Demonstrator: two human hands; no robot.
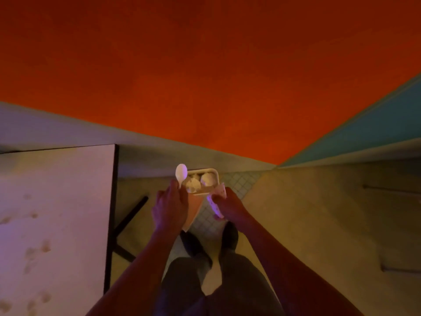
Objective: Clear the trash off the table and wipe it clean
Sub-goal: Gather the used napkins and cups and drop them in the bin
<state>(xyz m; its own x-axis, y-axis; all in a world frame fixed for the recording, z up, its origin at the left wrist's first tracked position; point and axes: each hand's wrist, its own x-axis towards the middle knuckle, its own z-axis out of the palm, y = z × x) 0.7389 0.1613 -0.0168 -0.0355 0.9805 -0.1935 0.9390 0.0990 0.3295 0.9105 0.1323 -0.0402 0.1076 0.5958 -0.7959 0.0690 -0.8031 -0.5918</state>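
My left hand (170, 206) grips the spoon (181, 173) and tray (202, 180) edge; right hand (227, 207) fingers pinch a wrapper (216, 201). Trash is held ahead of me, over the floor (bin not visible). Stained counter (57, 213) lies to my left, nearer the left hand.

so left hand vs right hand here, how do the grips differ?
The left hand holds a white spoon, bowl pointing up past the fingers, alongside the tray; the right hand holds a flat paper wrapper that hangs below it. The left hand sits slightly higher in the view. Both are curled round trash, clear of the stained table.
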